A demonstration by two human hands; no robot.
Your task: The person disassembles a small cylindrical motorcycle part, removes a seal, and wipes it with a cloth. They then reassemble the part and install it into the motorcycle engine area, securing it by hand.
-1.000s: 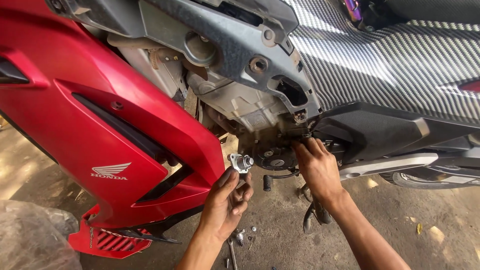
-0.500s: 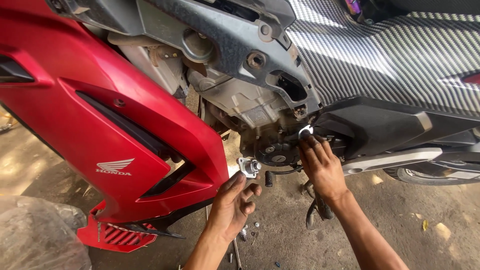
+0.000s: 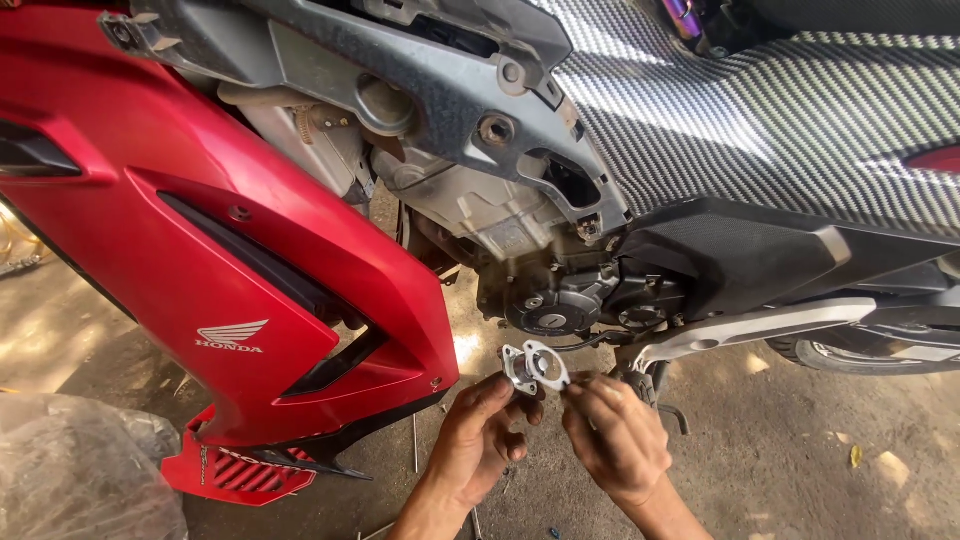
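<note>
Hands have come down and away from the engine (image 3: 560, 300): a second ago my right hand (image 3: 618, 440) was up at the black engine cover and my left hand (image 3: 482, 440) held the small silver flange (image 3: 535, 366) alone, lower and nearer the red fairing (image 3: 250, 290). Now both meet below the engine, over the dusty ground (image 3: 800, 450). My left fingers (image 3: 500, 392) are curled and pinch the flange's left edge; my right fingertips (image 3: 578, 385) close lightly on its right edge, touching it. The flange sits tilted between them, its round bore facing up at me, just under the engine cover and clear of it. Judging by this, the piece is off the bike and I am turning it over for a look rather than fitting it.
</note>
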